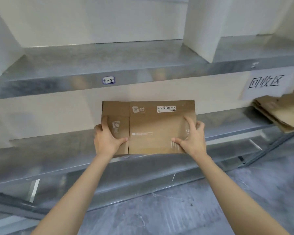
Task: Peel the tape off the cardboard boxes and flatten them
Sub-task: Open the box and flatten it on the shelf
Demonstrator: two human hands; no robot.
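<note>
Now gripping the flattened cardboard box (153, 126) by both side edges, left hand (107, 139) and right hand (192, 139) curled round it, upright above the front lip of the metal shelf (49, 150). Best kept pressed flat, squared, then carried right to the pile of flattened cardboard (282, 112). Reads "516 K20-00 030", upside down, on the white label (166, 108); "回收区" on the paper sign (265, 82); partly blurred "1-" on the small tag (108, 80).

There is a single wide-angle view, taken from the person's head. It looks forward and down along both forearms, facing a metal shelf (143, 73) that spans the frame and bows with the lens. The left hand (107, 139) and right hand (192, 138) sit mid-frame at arm's length, holding a cardboard box (153, 126). The floor (176, 209) fills the bottom.
</note>
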